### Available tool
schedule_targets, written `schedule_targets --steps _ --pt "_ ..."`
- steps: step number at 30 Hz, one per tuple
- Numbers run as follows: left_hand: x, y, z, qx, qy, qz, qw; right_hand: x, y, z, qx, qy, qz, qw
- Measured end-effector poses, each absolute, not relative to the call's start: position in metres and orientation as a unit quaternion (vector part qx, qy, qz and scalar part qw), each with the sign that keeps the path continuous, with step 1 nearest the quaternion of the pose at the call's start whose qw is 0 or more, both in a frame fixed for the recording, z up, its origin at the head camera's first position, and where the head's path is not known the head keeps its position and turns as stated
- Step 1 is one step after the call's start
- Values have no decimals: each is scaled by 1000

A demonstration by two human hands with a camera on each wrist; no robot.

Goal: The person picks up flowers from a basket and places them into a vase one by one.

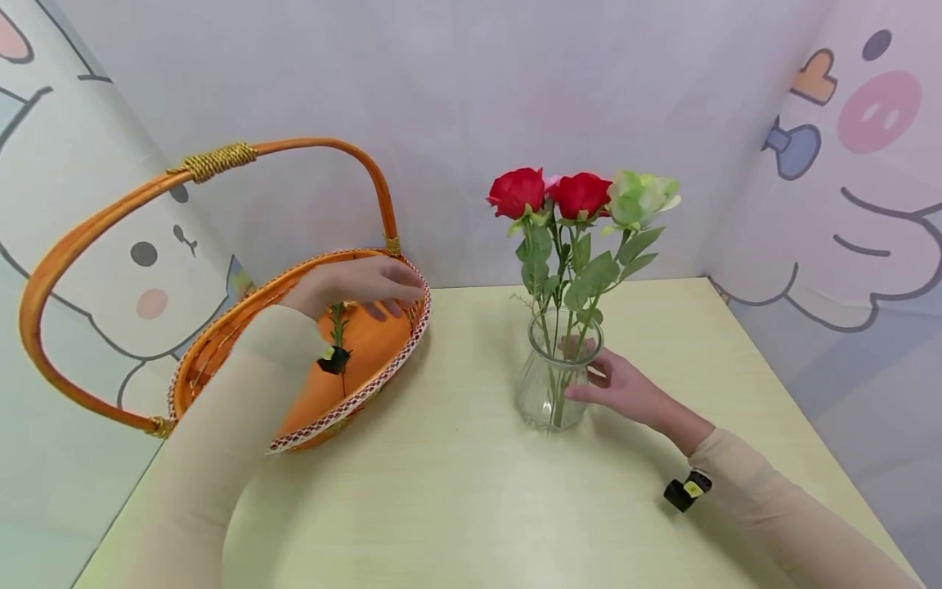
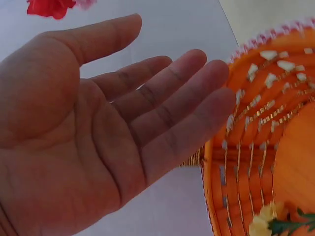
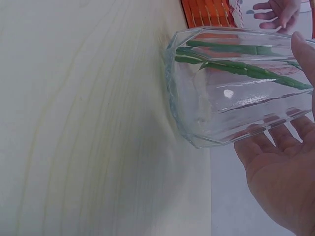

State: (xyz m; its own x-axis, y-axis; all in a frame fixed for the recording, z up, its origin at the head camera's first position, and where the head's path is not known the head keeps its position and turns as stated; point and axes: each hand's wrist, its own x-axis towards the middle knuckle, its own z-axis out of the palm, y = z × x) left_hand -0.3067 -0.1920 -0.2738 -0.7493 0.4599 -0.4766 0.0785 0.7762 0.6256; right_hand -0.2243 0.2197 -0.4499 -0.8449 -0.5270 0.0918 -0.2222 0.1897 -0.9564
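Note:
My left hand (image 1: 368,282) hovers over the far right part of an orange woven basket (image 1: 371,343), fingers extended and palm bare in the left wrist view. Inside that basket lies a green leafy stem (image 1: 338,325); the left wrist view shows a pale yellow flower (image 2: 266,216) there. With my right hand (image 1: 625,388) I grip a clear glass vase (image 1: 533,393) from its right side, thumb in front and fingers behind. Two red roses (image 1: 518,193), a pale green-white flower (image 1: 639,199) and a partly hidden pink one stand in the vase, their stems (image 3: 246,69) reaching low inside the glass.
The basket's tall arched handle (image 1: 55,266) rises at the left, wrapped in gold cord. Both vase and basket stand on a pale wooden table (image 1: 456,491). A light curtain (image 1: 441,123) with cartoon figures closes off the back and sides.

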Motion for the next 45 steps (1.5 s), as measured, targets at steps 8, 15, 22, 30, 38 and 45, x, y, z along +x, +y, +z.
schedule_targets --steps 8,15,22,30,38,45 --pt "-318 -260 -287 76 907 272 312 -225 220 -450 -249 759 -588 124" --pt "-315 -302 -325 -10 892 303 336 -224 220 -451 -245 762 -586 123" --pt "-310 -324 -360 -72 866 369 331 -223 221 -455 -239 761 -589 132" --pt "-311 -327 -383 -69 865 393 305 -223 220 -452 -243 761 -591 114" --pt "-312 -323 -395 -75 858 419 289 -220 217 -451 -230 763 -598 82" --pt "-314 -324 -400 -71 854 432 281 -218 220 -449 -224 777 -583 80"
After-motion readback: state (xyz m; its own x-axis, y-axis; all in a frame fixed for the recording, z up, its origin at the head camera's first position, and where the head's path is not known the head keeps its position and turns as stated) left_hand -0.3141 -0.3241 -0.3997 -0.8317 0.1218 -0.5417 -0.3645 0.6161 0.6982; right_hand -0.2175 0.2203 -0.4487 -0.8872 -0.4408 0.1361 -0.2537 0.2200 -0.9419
